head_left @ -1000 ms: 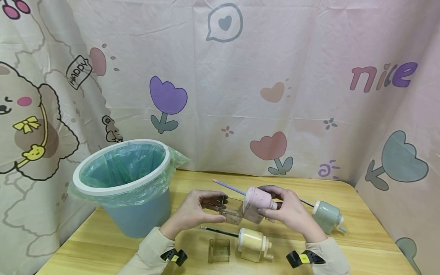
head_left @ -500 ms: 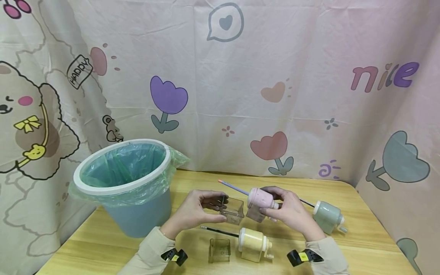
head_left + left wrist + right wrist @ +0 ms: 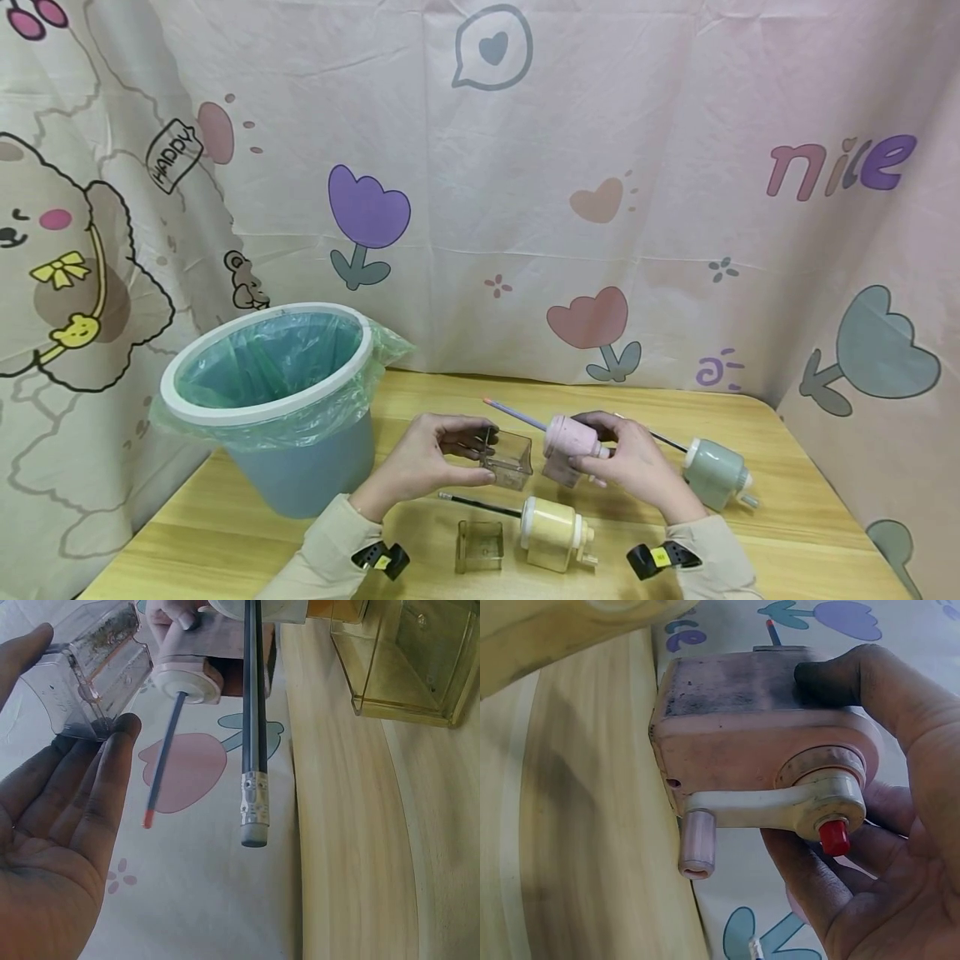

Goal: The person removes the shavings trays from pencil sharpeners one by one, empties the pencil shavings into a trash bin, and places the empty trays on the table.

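My right hand [image 3: 630,454] grips a pink crank pencil sharpener [image 3: 572,437], tilted above the table, with a blue-purple pencil [image 3: 517,413] in its front hole. Dark smudges mark its underside, and the crank [image 3: 742,808] with its red tip shows in the right wrist view. Between thumb and fingers, my left hand [image 3: 427,460] holds the clear shavings drawer [image 3: 512,460]; dark residue clings inside it in the left wrist view. A small gap separates drawer and sharpener. Fingertips of both hands look blackened.
Nearer me stand a yellow sharpener [image 3: 551,533] with a black pencil [image 3: 483,506] and a yellowish clear drawer [image 3: 480,547]. A green sharpener [image 3: 715,473] stands at the right. On the left, a blue bin [image 3: 300,475] carries a green plastic liner. A printed curtain [image 3: 487,208] hangs behind the table.
My right hand has drawn the pink sharpener rightward and slightly down, widening its gap from the drawer. The left hand has stayed nearly still with the drawer.
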Available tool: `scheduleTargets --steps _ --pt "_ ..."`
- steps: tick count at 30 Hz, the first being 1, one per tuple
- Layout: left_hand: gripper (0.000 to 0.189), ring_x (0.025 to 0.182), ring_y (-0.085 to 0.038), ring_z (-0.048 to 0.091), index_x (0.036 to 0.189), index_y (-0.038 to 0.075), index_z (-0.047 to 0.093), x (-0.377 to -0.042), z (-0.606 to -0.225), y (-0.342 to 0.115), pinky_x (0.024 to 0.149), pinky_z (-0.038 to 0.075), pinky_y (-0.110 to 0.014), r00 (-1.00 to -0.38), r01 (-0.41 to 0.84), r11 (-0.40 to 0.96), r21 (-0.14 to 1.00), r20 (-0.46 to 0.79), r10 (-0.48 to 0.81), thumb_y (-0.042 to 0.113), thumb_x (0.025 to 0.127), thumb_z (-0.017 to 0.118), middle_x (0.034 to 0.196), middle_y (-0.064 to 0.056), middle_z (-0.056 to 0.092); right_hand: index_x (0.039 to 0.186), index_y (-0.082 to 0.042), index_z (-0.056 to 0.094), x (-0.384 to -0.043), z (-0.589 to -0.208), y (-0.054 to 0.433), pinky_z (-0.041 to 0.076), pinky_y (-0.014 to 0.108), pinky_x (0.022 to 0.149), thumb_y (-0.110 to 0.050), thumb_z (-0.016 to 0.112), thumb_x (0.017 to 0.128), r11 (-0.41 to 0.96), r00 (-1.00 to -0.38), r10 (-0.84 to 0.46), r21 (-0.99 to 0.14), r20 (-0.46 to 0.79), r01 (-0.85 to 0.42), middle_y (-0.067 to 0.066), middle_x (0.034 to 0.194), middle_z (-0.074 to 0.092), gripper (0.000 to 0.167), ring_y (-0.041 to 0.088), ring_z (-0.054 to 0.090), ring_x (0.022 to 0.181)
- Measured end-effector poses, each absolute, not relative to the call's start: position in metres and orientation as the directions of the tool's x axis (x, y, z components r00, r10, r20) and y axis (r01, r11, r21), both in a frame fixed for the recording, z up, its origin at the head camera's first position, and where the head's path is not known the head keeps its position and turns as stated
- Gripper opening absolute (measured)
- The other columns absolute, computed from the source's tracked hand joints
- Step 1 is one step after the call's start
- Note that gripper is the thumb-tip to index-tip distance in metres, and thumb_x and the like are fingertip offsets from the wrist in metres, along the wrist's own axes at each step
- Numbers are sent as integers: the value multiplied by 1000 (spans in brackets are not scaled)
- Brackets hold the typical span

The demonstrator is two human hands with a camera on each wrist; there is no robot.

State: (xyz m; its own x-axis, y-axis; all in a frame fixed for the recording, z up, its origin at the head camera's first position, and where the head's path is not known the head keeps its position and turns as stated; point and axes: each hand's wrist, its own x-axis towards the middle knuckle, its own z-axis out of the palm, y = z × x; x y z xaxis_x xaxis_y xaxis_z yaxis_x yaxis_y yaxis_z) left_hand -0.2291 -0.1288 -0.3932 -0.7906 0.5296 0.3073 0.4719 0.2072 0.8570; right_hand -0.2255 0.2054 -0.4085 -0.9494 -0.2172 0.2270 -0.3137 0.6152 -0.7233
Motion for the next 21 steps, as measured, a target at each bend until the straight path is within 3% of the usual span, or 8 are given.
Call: scheduleTargets --steps 21 --pt "59 98 -11 79 134 4 73 -229 -392 -128 91 65 -27 -789 469 211 858 299 537 20 81 95 120 -14 81 134 -8 71 -233 -422 211 59 28 82 -27 92 78 654 -962 -182 -705 204 -273 10 119 77 62 24 72 108"
